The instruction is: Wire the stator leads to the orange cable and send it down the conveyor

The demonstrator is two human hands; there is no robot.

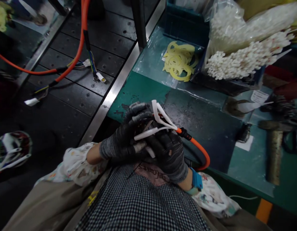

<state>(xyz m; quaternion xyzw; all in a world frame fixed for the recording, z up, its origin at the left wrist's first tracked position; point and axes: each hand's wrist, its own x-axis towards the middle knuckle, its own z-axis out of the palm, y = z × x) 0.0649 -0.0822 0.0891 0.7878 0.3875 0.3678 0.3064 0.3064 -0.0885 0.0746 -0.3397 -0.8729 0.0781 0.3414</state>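
Both my hands wear dark grey knit gloves and meet over my lap at the green bench's near edge. My left hand [125, 136] curls around a part mostly hidden under the fingers. My right hand [169, 152] presses against it from the right. Several white sleeved wire ends [160, 118] stick up and out between the two hands. An orange cable [198, 149] with a black collar runs out of them to the right and loops back down toward me. Which hand grips which part I cannot tell exactly.
A conveyor of black plates [73, 80] lies left, carrying another orange cable [76, 54] with white connectors, and a motor-like part [11, 150]. On the green bench [143, 86] are yellow rings [179, 61], bags of white tubes [244, 57], a hammer [274, 150] and scissors.
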